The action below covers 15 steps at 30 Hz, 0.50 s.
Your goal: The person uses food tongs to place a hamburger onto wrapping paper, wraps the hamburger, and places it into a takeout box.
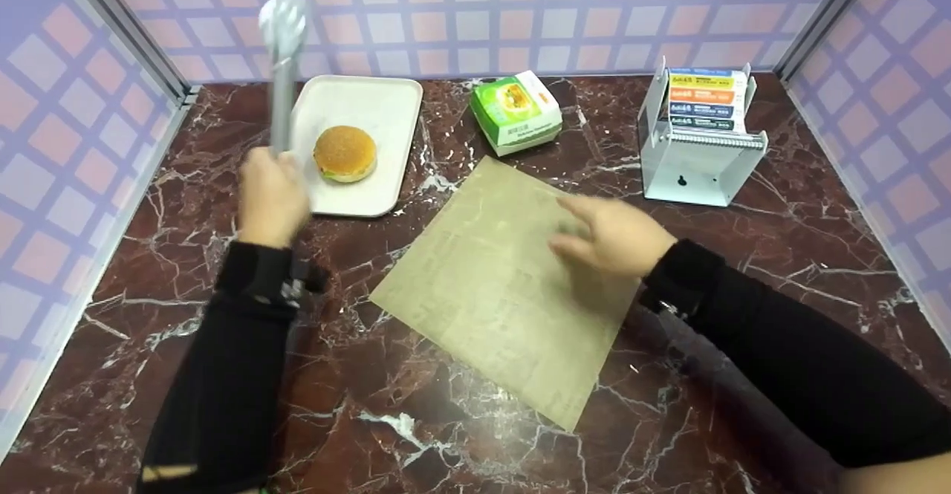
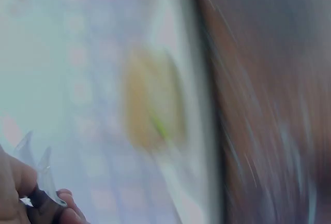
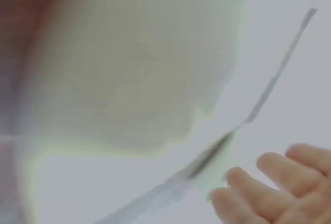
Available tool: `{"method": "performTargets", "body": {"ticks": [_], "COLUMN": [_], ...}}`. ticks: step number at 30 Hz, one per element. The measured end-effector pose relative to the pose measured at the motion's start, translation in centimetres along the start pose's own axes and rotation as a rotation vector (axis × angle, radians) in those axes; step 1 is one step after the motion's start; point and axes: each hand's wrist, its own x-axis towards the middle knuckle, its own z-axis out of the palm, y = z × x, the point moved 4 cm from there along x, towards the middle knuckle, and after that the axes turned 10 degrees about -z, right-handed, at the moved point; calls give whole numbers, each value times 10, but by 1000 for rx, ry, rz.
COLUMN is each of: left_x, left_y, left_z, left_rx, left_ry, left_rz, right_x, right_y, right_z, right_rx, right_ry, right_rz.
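The silver tongs (image 1: 282, 89) are in the left hand (image 1: 273, 197), and its grip is clamped around their near end, so the rest sticks out past the fingers. The tongs are to the left of the big brown paper (image 1: 494, 282), well apart from it, with their tips pointing away from the person. The right hand (image 1: 622, 237) is over the right side of the paper. Its grip is loose, with finger and thumb apart; I cannot tell if it touches the paper. Left of the paper and a bit past it is a white tray (image 1: 375, 102), with a round burger (image 1: 345, 154) on it. Just past the paper's far corner sits a green and white box (image 1: 516, 114). To the right of the paper, and past it, is a pale stand (image 1: 702, 171) holding colored packs (image 1: 702, 96). Under the paper is the dark red, streaky tabletop (image 1: 423, 382). Both wrist views are blurry.
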Motion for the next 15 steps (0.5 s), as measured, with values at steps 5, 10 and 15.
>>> {"method": "performTargets", "body": {"ticks": [5, 10, 15], "left_x": [-63, -115, -134], "left_y": [49, 82, 89], "left_z": [51, 103, 126], "left_rx": [-200, -243, -134], "left_ry": [-234, -433, -564], "left_rz": [214, 319, 393], "right_x": [35, 69, 79], "right_y": [-47, -76, -82], "right_z": [-29, -26, -13], "right_rx": [331, 708, 919], "right_ry": [179, 271, 427], "right_rz": [8, 88, 112]}}
